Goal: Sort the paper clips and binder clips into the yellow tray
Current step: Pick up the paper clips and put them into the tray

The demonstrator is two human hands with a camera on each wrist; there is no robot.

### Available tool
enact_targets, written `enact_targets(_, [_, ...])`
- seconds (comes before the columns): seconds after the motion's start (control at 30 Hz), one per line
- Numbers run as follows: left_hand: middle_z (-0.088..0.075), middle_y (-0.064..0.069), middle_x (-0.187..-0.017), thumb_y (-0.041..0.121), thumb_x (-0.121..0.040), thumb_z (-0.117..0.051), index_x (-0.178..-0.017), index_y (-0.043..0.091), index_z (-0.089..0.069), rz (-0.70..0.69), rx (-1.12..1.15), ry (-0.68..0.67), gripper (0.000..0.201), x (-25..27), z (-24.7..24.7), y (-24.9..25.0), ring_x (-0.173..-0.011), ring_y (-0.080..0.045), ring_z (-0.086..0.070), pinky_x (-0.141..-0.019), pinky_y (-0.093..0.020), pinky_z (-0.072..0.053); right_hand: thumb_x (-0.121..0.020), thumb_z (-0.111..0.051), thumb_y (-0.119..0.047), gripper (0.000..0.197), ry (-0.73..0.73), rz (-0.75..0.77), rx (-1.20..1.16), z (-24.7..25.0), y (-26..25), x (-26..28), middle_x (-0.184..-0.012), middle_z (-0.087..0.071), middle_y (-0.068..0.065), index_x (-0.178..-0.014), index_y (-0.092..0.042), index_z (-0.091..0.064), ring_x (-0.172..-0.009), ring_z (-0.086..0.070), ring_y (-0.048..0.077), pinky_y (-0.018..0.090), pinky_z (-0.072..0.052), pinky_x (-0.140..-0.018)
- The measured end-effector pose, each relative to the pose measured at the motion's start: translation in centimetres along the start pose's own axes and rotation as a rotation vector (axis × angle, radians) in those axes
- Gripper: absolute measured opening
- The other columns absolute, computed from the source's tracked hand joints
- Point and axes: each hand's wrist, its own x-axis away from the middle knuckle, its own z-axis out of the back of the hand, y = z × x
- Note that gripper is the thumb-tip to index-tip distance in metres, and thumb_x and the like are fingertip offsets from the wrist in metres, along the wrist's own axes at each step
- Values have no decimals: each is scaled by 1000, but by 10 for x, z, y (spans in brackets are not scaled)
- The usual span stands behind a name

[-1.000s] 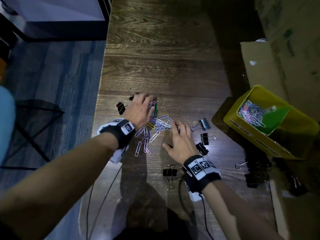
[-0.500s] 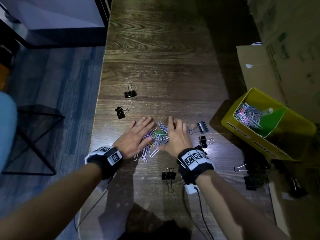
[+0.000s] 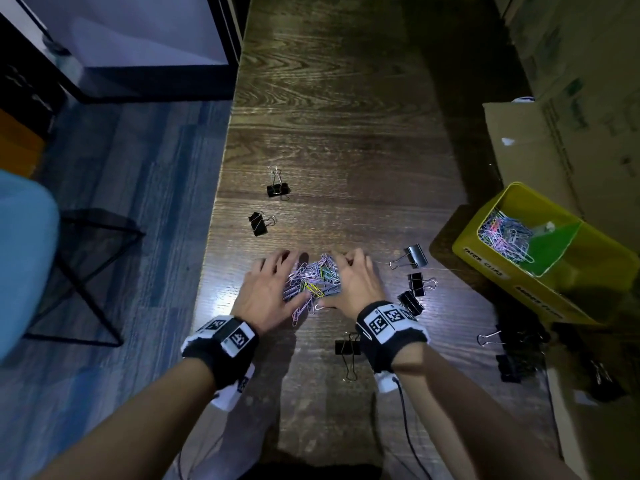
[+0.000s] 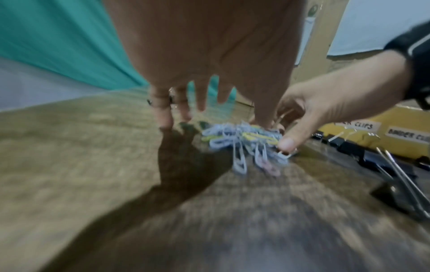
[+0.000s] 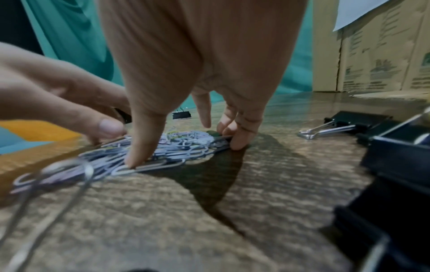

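Now we have both hands closer together than half a second ago: left hand (image 3: 268,294) and right hand (image 3: 356,284) with fingers extended, pressing paper clip pile (image 3: 313,284) tighter on tabletop (image 3: 346,116). Scooping toward yellow tray (image 3: 491,268) probably next; binder clips (image 3: 414,256) lie scattered around.

Bench (image 3: 339,109): dark wood grain, slight sheen under the light. Paper clips (image 3: 313,282): smooth pastel coated wire. Binder clips (image 3: 417,256): glossy black bodies, shiny bare metal wire handles. Yellow tray (image 3: 491,268): smooth plastic with paper labels. Box (image 3: 540,140): matt brown cardboard.
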Motion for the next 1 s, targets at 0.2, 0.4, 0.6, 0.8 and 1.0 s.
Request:
enact_targets(0.2, [-48, -9, -124, 29, -83, -63, -128, 19, -51, 59, 57, -85, 48, -16, 6, 27, -107, -30, -49, -97, -39, -39, -81, -72, -25, 49, -46, -14, -39, 3, -18, 3, -120, -56, 14, -124, -11, -55, -112, -55, 31, 34, -43, -89])
enact_targets(0.4, [-69, -9, -108, 18, -79, -71, -116, 23, -65, 129, 313, -23, 38, -17, 22, 20, -97, -26, -63, -87, -29, -47, -83, -72, -20, 39, -54, -126, -202, 8, -11, 2, -113, -64, 23, -120, -12, -64, -104, -62, 34, 33, -50, -90])
enact_targets(0.6, [-68, -5, -111, 8, -80, -70, -112, 12, -67, 291, 738, -137, 32, -23, 29, 2, -77, -9, -68, -76, -28, -57, -79, -75, -26, 47, -17, -163, -325, 18, -1, 3, -127, -57, 22, -123, -15, -61, -111, -60, 32, 33, -45, -98])
enact_targets(0.8, [-72, 1, -72, -10, -77, -65, -115, -1, -59, 411, 1118, -84, 39, -26, 47, 0, -63, -4, -66, -62, -17, -56, -74, -78, -31, 55, 31, -214, -446, 26, 5, 5, -125, -57, 22, -124, -14, -61, -103, -63, 30, 36, -47, -99])
enact_targets(1.0, [-73, 3, -68, -10, -75, -67, -100, 5, -66, 357, 1152, -21, 29, -30, 73, 0, -66, -8, -68, -59, -17, -55, -65, -85, -31, 58, 78, -175, -582, 38, 16, 14, -95, -71, 8, -117, -14, -65, -94, -64, 18, 34, -51, -92])
